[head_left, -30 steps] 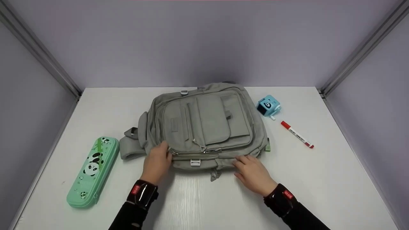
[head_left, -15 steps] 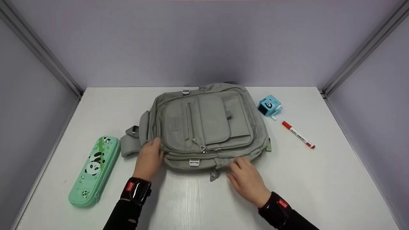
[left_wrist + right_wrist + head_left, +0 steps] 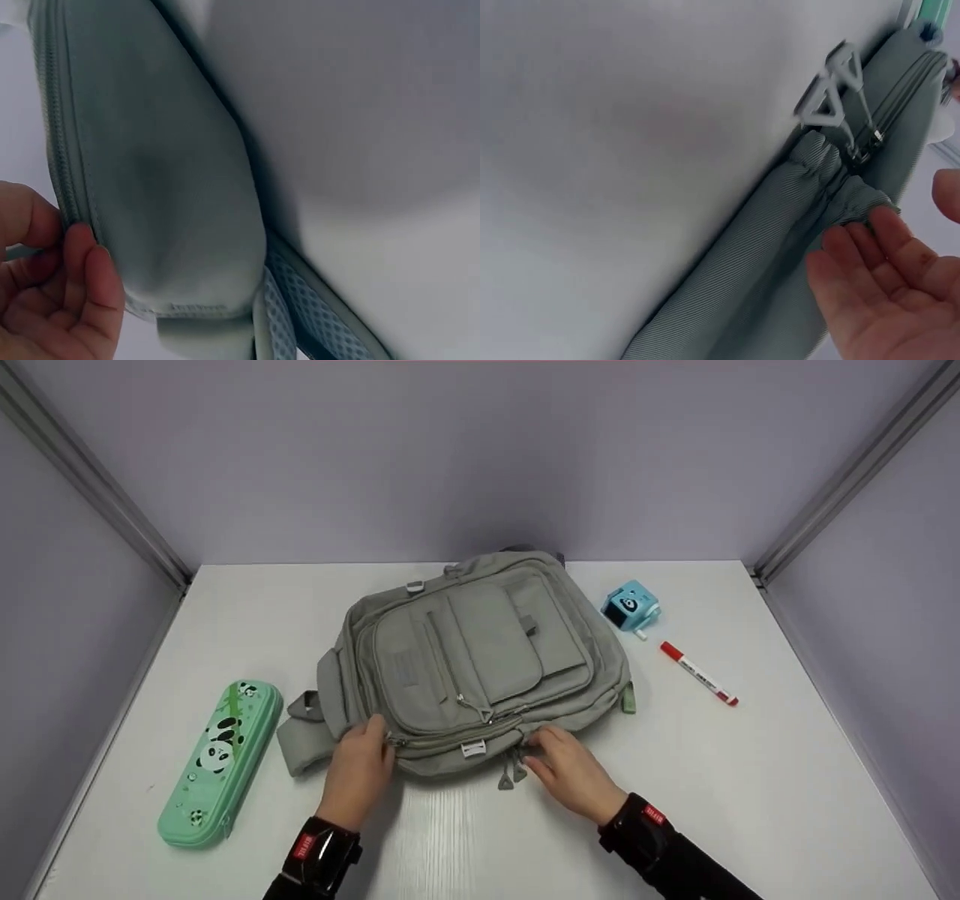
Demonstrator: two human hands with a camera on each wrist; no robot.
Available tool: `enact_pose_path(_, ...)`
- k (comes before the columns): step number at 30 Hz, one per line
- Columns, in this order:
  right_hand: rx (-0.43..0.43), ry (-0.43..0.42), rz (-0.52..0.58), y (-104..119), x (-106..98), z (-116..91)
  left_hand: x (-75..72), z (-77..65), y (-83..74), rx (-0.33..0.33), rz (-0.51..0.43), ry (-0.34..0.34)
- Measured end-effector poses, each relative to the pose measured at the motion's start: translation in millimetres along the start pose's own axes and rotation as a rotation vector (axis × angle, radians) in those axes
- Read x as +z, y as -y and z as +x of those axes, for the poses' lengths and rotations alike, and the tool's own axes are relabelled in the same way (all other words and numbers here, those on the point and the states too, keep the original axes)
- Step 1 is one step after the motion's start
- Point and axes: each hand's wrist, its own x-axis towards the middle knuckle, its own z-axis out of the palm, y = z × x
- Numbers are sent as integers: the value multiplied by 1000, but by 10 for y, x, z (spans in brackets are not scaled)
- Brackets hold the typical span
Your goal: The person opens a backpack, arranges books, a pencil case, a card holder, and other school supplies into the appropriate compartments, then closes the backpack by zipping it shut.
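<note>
A grey-green backpack (image 3: 495,652) lies on its back on the white table, its strap end toward the left. At its near left corner my left hand (image 3: 356,776) pinches the fabric edge beside a zipper (image 3: 64,157), thumb against fingertips. My right hand (image 3: 574,776) is at the near side, close to two triangular zipper pulls (image 3: 832,90) that hang loose. In the right wrist view its fingers, nearly straight, touch the gathered rim of the side pocket (image 3: 862,199), and the thumb stands apart from them.
A green panda pencil case (image 3: 217,765) lies left of the backpack. To the right are a blue panda pencil sharpener (image 3: 630,604) with a crank and a red-capped marker (image 3: 697,673). Grey panels (image 3: 480,457) enclose the table's back and sides.
The backpack has turned a little, its left end swinging nearer to me. My left hand has come nearer with that corner. My right hand has moved slightly left, and both zipper pulls now show.
</note>
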Motion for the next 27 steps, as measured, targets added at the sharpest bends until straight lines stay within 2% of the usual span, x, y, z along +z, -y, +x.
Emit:
enact_pose_path(4,51,-27,11,-94,-50,53,59,-158,-173,24,-35,-40)
enact_pose_path(7,151,-40,40,-159,-116,131,124,-240,-354,42,-65,-53)
enact_pose_path(11,281,-59,50,-265,-193,293,228,-321,-639,9,-112,-12)
enact_pose_path(15,333,-109,36,-412,-230,437,346,-366,-874,-2,-142,-8)
enact_pose_path(18,360,-134,29,-491,-233,479,390,-375,-983,-8,-119,-29)
enact_pose_path(20,370,-164,-20,-480,-217,463,391,-378,-1022,-21,-94,-46)
enact_pose_path(22,340,-234,-122,-405,-181,420,373,-377,-1041,-32,-82,-63)
enact_pose_path(24,258,-311,-209,-264,-124,360,351,-369,-1047,-38,-109,-78)
enact_pose_path(26,103,-358,-256,-91,-52,293,335,-352,-1051,-22,-162,-98)
enact_pose_path(27,8,-352,-251,-3,-15,263,329,-340,-1055,-4,-192,-112)
